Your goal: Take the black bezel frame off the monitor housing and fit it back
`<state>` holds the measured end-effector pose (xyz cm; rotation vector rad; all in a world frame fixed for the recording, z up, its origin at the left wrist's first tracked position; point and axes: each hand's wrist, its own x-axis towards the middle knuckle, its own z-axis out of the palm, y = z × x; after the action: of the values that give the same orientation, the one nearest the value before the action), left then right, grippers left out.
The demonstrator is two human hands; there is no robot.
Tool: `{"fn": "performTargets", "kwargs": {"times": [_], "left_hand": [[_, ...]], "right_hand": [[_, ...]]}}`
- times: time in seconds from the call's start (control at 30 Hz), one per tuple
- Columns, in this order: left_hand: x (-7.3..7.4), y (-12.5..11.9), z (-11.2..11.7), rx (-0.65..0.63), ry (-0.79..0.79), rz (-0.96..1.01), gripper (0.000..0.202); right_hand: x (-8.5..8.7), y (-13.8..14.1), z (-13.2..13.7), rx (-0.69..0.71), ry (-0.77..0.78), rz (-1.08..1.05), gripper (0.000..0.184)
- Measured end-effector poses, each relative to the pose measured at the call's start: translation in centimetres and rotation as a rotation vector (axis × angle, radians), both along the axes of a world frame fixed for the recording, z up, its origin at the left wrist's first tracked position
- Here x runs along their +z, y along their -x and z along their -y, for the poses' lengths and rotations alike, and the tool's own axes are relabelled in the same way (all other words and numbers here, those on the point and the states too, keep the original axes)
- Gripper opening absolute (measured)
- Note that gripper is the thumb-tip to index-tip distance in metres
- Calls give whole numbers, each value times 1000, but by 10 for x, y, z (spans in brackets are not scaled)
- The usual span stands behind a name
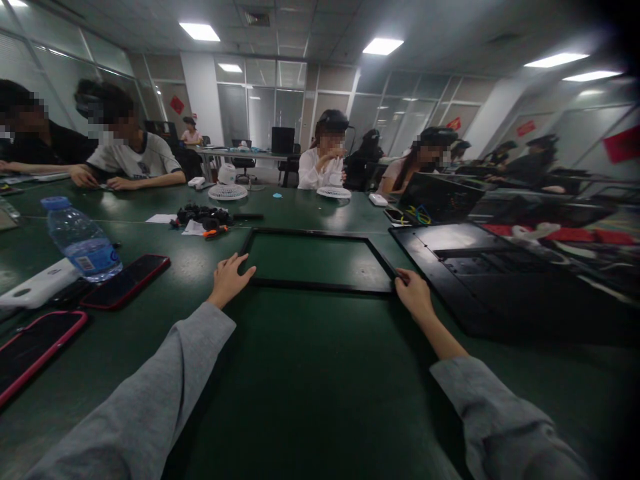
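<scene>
A thin black rectangular frame (320,289), which looks like a monitor bezel, lies in front of me on the green table, and the tabletop shows through its opening. My left hand (231,280) touches its near left corner, with thumb and fingers spread apart over the edge. On the opposite side, my right hand (413,293) has its fingers closed around the near right corner of the frame; the fingertips are partly hidden. Just right of that hand lies a large black panel (450,267), possibly a monitor back cover.
On the left are a water bottle (85,243), a red-edged phone (127,281), another phone (37,357) and a white device (40,283). Black parts with orange-handled tools (215,232) lie beyond the frame. White fans (228,192) stand farther back. Several people sit across the green table (320,387).
</scene>
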<state>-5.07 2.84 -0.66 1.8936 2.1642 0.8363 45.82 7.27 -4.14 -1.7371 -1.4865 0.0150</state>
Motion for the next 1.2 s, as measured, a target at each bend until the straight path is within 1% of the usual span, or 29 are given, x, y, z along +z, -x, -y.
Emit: {"fn": "performTargets", "kwargs": {"times": [0.13,0.33,0.5,0.53,0.7,0.77,0.87,0.97,1.03,1.2], "left_hand": [[2,-1,2,-61,8,-10,61],[2,-1,2,-151,9,-26,67],[6,-5,6,-105,-12,-32,71],[8,-6,8,-113,-15,-28,71],[12,-8,12,-260,43,-68,75],[11,-7,12,-300,64,-79,70],[12,-7,12,-330,62,-62,51],[14,-8,13,-339,35,-37,37],[15,-8,13,-342,24,-25,33],[16,-8,12,-336,-1,-17,33]], "right_hand": [[0,0,1,3,11,-7,43],[-1,1,2,-23,38,31,45],[-1,2,2,-24,40,35,46],[-1,2,2,-19,37,31,46],[1,4,4,-19,10,-15,39],[2,5,5,-19,-12,-40,37],[3,6,6,-13,-26,-75,36],[3,6,5,-15,4,-90,38],[2,6,4,-12,25,-78,39],[1,5,6,-1,40,-54,42]]}}
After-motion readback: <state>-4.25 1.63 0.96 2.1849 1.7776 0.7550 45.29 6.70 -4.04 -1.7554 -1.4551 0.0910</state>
